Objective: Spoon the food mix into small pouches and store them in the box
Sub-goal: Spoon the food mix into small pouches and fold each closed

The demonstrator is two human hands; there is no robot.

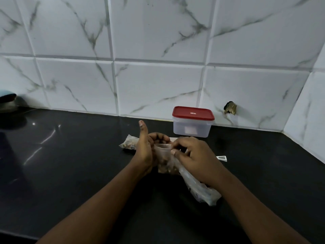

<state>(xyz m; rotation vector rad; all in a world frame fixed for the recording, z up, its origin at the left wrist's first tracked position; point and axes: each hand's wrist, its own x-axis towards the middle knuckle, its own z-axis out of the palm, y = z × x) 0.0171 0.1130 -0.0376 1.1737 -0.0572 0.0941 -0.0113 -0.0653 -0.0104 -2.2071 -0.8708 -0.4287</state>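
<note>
Light: dim, cool, diffuse. Glare: white streaks on glossy black countertop (79,155), left. Tiled wall (158,81): evenly lit, grout lines bowed by wide-angle distortion. Focus: soft throughout; lower edge darkest.

Left edge: dark rounded object (7,103), cut off, kind unclear; box lid label (193,113), too small to read; filled pouch (129,144), part hidden behind left grip (145,152); white item (222,158), mostly hidden behind right grip (193,155); held pouch (163,162), contents blurred.
</note>
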